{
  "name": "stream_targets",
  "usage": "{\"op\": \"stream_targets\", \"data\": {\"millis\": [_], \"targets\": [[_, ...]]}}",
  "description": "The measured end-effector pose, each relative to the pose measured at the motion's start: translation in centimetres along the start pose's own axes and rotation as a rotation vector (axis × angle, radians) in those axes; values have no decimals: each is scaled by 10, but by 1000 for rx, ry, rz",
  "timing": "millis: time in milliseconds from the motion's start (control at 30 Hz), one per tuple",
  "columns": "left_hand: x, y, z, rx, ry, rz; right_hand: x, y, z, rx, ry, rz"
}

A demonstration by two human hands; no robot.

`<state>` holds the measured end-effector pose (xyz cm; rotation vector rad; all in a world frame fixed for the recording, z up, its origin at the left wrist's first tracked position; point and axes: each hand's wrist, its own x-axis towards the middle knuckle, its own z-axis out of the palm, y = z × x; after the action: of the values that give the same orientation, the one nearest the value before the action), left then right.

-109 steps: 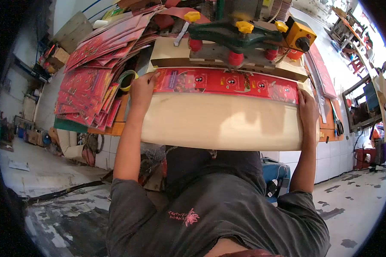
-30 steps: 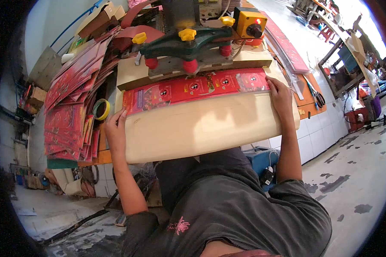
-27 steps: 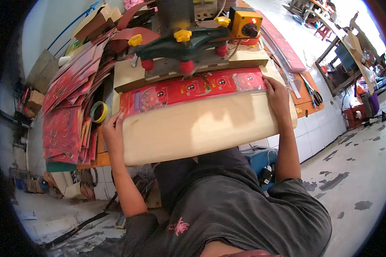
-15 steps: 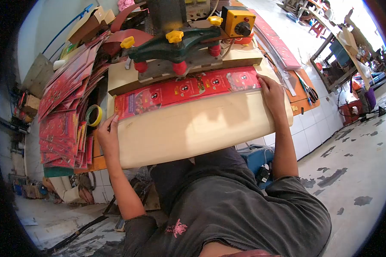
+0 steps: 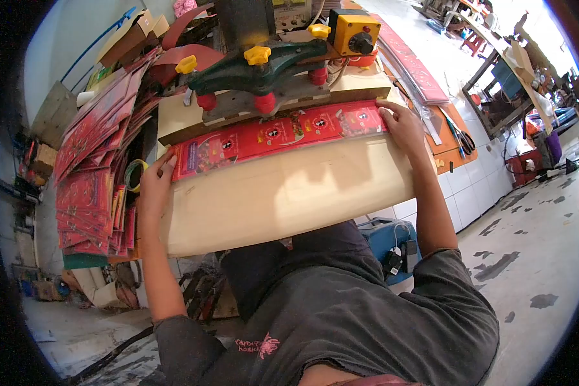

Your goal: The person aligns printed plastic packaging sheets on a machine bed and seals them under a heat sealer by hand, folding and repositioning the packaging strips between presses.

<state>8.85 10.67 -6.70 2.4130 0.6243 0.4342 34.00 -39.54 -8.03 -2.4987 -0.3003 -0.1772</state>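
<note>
A long red printed plastic strip point(image 5: 276, 135) with food pictures lies across a pale board point(image 5: 289, 186), along the front of a heat press point(image 5: 257, 71). My left hand point(image 5: 156, 186) is at the strip's left end, thumb and fingers closed together at its edge. My right hand point(image 5: 403, 132) holds the other end, the thumb and forefinger pinching the right corner. The press has a dark green clamp bar with yellow knobs and red feet; its wooden bar sits just behind the strip's far edge.
Stacks of red printed packets point(image 5: 87, 206) lean at the left, beside a yellow tape roll point(image 5: 136, 175). A yellow control box point(image 5: 355, 33) stands on the press. To the right are scissors point(image 5: 464, 140) and a pile of red sheets point(image 5: 418, 71). A blue container point(image 5: 392, 244) is below the board.
My left hand has moved up and slightly left, so its fingertips are now at the strip's upper left end. My right hand has shifted slightly up and left along the right end.
</note>
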Motion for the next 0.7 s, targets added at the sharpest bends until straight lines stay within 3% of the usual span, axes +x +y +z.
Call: {"op": "stream_targets", "data": {"millis": [200, 700], "targets": [[5, -13, 21, 117, 149, 61, -6, -4, 6, -109, 125, -31], [5, -20, 25, 126, 206, 79, -10, -9, 7, -140, 142, 12]]}}
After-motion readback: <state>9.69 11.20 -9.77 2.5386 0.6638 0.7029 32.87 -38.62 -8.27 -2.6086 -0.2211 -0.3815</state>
